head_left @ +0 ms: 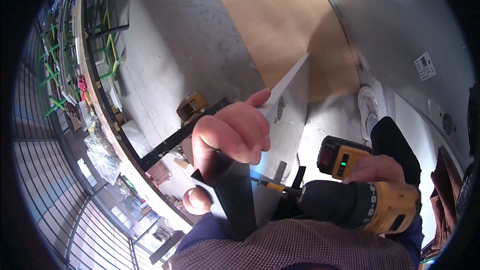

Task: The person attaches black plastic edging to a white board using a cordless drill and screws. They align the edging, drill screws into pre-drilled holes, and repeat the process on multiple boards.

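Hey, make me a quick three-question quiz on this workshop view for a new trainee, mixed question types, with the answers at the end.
1. Which hand holds the yellow-and-black drill?
2. True or false: the bit in the drill points away from the dark piece that the left hand grips.
3. The flat brown sheet lies on: A) a shelf; B) the floor; C) the person's lap.

Key:
1. The right hand.
2. False; it points toward that piece.
3. B.
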`<state>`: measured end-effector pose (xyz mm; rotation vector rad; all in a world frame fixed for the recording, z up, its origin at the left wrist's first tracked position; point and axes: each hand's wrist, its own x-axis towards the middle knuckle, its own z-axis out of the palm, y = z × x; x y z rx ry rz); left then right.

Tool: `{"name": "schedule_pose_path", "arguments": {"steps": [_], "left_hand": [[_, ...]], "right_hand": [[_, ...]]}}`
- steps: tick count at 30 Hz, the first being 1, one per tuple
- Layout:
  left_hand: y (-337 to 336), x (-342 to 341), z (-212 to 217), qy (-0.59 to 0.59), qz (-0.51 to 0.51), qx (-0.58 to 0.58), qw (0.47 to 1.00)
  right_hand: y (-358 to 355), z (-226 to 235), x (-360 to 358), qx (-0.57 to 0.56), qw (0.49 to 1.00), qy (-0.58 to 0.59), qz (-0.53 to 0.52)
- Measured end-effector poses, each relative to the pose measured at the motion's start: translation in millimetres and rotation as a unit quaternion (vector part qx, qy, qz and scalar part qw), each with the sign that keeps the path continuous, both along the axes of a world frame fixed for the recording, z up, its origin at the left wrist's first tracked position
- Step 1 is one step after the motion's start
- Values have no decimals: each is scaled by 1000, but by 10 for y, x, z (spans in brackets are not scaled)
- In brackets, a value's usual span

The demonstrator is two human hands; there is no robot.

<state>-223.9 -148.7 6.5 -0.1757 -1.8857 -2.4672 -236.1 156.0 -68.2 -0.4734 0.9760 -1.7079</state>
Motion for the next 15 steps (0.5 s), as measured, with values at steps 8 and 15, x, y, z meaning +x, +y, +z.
{"name": "schedule_pose_path", "arguments": {"steps": [8, 15], "left_hand": [[-67, -54, -62, 16, -22, 4, 1000], [-65, -41, -32, 4, 8, -4, 1000]], "right_hand": [[-222, -220, -459, -122, 976, 45, 173], [-167, -228, -396, -81, 980, 166, 76]]}}
